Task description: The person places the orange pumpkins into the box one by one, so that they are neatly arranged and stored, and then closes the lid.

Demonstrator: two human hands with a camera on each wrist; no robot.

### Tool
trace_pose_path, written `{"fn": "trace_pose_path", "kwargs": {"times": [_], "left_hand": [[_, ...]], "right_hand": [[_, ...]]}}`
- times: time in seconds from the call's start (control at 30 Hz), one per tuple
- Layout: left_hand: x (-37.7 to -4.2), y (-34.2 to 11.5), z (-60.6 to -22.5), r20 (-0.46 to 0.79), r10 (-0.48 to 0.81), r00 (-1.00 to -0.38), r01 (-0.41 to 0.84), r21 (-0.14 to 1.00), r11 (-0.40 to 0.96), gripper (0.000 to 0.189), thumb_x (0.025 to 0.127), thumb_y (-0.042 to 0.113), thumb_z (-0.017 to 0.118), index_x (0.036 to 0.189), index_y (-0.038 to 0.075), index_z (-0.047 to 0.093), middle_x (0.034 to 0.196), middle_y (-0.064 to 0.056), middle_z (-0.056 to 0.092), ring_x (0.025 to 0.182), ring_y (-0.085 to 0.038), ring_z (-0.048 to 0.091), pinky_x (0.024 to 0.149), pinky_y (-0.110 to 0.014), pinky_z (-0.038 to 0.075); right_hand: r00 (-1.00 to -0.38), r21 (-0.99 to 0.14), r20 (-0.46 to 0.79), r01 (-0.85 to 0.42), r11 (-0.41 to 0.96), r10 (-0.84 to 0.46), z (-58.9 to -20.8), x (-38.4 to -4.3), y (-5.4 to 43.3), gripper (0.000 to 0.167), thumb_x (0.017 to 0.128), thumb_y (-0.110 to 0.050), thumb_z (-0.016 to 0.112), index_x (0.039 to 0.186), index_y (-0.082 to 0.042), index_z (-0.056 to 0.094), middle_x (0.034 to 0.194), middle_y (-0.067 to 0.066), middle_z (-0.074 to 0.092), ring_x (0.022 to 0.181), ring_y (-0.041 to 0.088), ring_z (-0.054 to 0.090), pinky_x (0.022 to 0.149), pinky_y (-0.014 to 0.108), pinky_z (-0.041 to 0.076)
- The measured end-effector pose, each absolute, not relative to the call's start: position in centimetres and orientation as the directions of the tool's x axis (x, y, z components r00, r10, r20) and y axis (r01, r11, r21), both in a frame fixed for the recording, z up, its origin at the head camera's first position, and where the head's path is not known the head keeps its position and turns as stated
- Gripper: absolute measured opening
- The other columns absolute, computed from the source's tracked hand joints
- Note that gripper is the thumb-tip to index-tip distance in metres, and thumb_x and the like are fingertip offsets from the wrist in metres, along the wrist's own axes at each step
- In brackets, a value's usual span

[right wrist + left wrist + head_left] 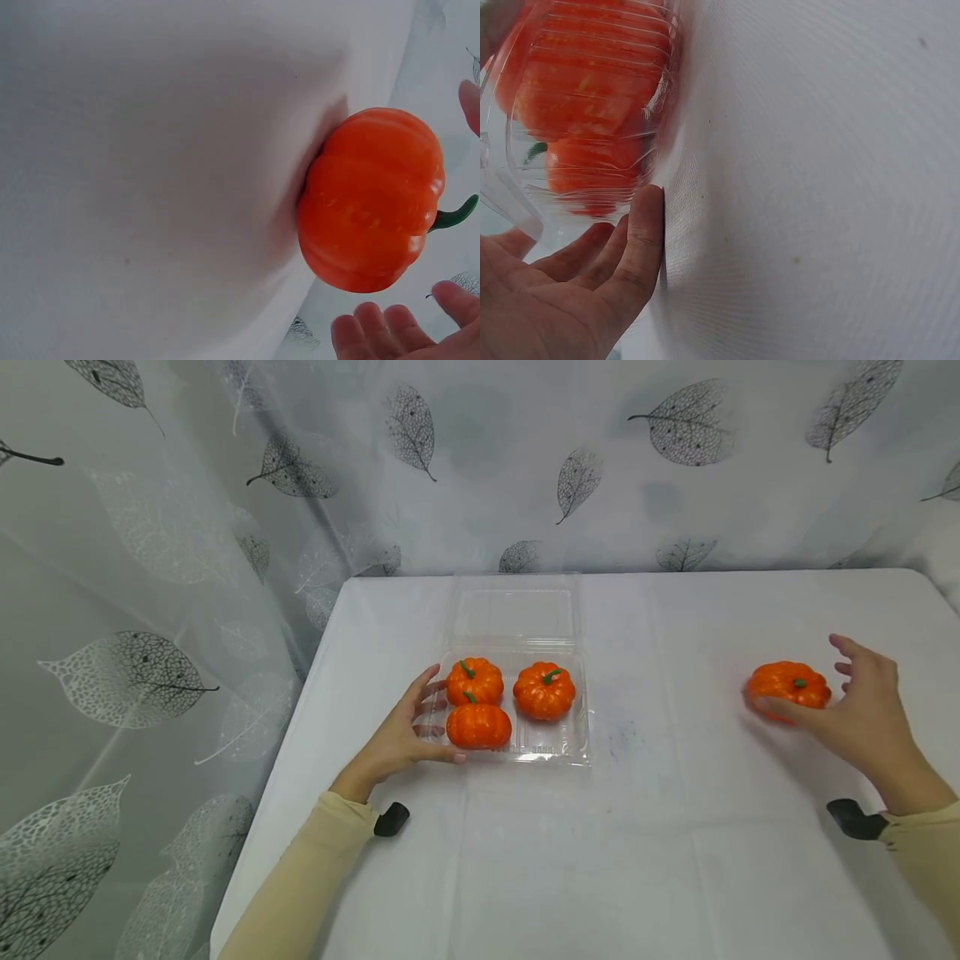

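A clear plastic clamshell box [558,742] lies on the table with its lid [513,612] folded back. Inside it sit an orange pumpkin [483,681] at the back left, another pumpkin [480,728] at the front left and a third pumpkin [546,695] on the right. My left hand [397,739] spreads around the box's left side, its fingers [641,232] fairly straight against or close to the plastic wall. At the right, my right hand [862,718] is spread around a lone pumpkin [371,202] with a green stem. Space shows between its fingers and that pumpkin.
A white cloth covers the table [570,860]. Behind it and along the left hangs a pale curtain [480,460] with a leaf print. A black strap piece shows at each wrist, below the cream sleeves [307,877].
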State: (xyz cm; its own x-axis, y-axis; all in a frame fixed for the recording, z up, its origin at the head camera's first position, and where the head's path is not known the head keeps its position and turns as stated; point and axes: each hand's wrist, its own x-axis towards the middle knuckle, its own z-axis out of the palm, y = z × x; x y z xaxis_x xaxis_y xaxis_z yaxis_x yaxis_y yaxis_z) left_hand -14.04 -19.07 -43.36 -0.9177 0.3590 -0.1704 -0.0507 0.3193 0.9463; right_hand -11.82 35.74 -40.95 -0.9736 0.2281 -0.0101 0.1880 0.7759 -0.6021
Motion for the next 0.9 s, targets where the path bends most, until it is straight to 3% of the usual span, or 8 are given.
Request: {"fn": "trace_pose_path", "kwargs": {"times": [0.4,0.9], "left_hand": [[-13.99,-19.24,-43.29,-0.168,0.358,-0.918,-0.049,0.946,0.320,0.123,0.071,0.011,0.094,0.163,0.027,0.015,0.161,-0.003,0.033,0.138,-0.031,0.042,0.103,-0.047,0.049],[-13.83,-19.19,-43.20,-0.173,0.359,-0.917,-0.053,0.946,0.319,0.122,0.072,0.007,0.092,0.163,0.026,0.014,0.161,-0.004,0.032,0.139,-0.031,0.041,0.104,-0.047,0.048]], "right_hand": [[-0.973,-0.562,-0.103,0.228,0.795,0.206,-41.47,-11.50,36.41,0.114,0.087,-0.046,0.079,0.154,0.014,0.009,0.146,0.045,0.019,0.121,0.060,0.032,0.092,0.076,0.039],[-0.960,-0.573,-0.165,0.279,0.771,0.225,-41.59,-10.98,36.26,0.106,0.091,-0.044,0.075,0.150,0.019,0.013,0.137,0.046,0.026,0.120,0.059,0.032,0.094,0.074,0.038]]}}
